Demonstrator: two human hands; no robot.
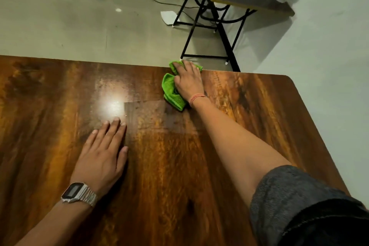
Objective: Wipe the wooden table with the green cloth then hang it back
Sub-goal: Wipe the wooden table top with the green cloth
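Right hand (188, 82) pressed flat, fingers spread over the crumpled bright green microfibre cloth (171, 91), up at one o'clock by the far edge of the glossy brown wooden counter (179, 166), reaching the last strip. Left hand (103, 150) lies open, palm down at seven o'clock, likely bracing that stretch.

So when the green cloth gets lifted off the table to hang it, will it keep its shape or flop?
Probably flop: the green cloth lies bunched and folded under the right hand, so it looks soft. It likely weighs little, being thin knit. On the glossy wooden table it should slide easily when pushed.
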